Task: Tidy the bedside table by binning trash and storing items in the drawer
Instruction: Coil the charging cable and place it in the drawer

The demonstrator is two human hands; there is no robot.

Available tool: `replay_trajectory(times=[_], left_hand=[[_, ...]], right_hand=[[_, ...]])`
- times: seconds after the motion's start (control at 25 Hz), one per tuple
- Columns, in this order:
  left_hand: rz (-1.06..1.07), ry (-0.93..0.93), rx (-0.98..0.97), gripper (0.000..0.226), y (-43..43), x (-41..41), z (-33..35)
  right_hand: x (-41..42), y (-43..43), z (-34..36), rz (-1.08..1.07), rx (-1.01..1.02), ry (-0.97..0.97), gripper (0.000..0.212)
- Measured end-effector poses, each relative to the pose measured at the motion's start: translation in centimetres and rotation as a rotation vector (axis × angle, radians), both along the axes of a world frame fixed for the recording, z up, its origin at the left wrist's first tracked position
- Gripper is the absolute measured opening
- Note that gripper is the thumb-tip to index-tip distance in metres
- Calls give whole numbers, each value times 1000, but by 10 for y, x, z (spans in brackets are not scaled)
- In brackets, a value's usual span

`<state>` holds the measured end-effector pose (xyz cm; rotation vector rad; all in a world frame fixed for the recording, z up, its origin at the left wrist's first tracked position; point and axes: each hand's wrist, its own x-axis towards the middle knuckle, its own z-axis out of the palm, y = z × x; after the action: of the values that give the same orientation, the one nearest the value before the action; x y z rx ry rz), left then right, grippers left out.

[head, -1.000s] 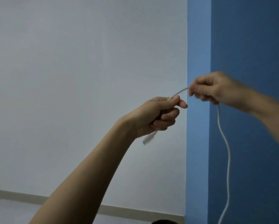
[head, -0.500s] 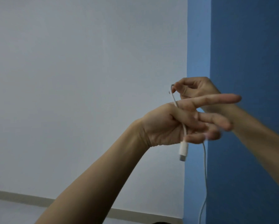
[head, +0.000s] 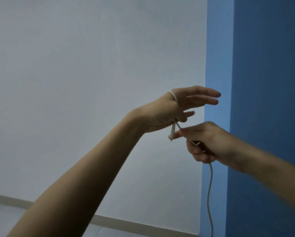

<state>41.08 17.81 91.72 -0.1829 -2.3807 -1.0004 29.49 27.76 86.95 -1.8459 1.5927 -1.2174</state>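
A thin white charging cable (head: 210,182) is held up in front of the wall. One turn of it loops over the back of my left hand (head: 175,108), whose fingers are stretched out flat while the thumb pins the cable's plug end hanging below the palm. Just below and to the right, my right hand (head: 206,142) pinches the cable close to the left hand. The rest of the cable hangs down from the right fist and leaves the frame at the bottom. The bedside table, drawer and bin are out of view.
A pale grey wall (head: 92,82) fills the left, with a beige skirting board (head: 143,224) along the floor. A blue wall corner (head: 216,65) and a darker blue wall (head: 271,65) stand at the right.
My right hand has swung from above the left hand to below it, carrying the cable around the left hand. The left hand opened from a fist to flat fingers.
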Motion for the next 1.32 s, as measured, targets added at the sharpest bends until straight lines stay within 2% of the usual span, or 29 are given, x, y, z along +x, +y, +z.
replay_trajectory(times=[0.08, 0.16, 0.36, 0.4, 0.56, 0.64, 0.68, 0.8, 0.88, 1.0, 1.08, 1.12, 1.2, 1.32], left_hand=[[110, -15, -52, 88, -9, 2, -2], [131, -27, -34, 84, -11, 3, -6], [101, -43, -158, 65, -1, -11, -21], [78, -34, -134, 62, -2, -12, -20], [-45, -89, 170, 51, -10, -10, -16], [-67, -132, 144, 29, -10, -10, -22], [-71, -143, 113, 26, -8, -10, -27], [2, -98, 41, 51, -2, -15, -37], [28, -143, 58, 66, 3, -18, -39], [-99, -257, 128, 53, 10, -17, -44], [-224, -295, 211, 34, 10, -17, -47], [-270, -321, 241, 31, 9, -15, -46], [-359, -354, 318, 33, 12, -10, -44], [-508, -410, 499, 54, 18, -10, -41]], right_hand=[[2, 5, -5, 6, 61, 18, 29], [4, 10, -5, -27, 51, 107, 25], [2, 22, 10, -133, -146, 404, 23], [3, 25, 11, -140, -175, 423, 24], [8, 26, 6, -135, -172, 498, 25], [6, 28, 9, -161, -225, 515, 26], [5, 29, 11, -179, -263, 523, 27], [0, 32, 18, -208, -406, 563, 23], [-4, 31, 22, -207, -543, 645, 19], [-14, 31, 33, -221, -739, 822, 13], [-24, 27, 39, -231, -837, 811, 10], [-28, 22, 39, -219, -879, 768, 7], [-32, 14, 38, -184, -949, 709, 4], [-29, 7, 35, -162, -968, 580, 9]])
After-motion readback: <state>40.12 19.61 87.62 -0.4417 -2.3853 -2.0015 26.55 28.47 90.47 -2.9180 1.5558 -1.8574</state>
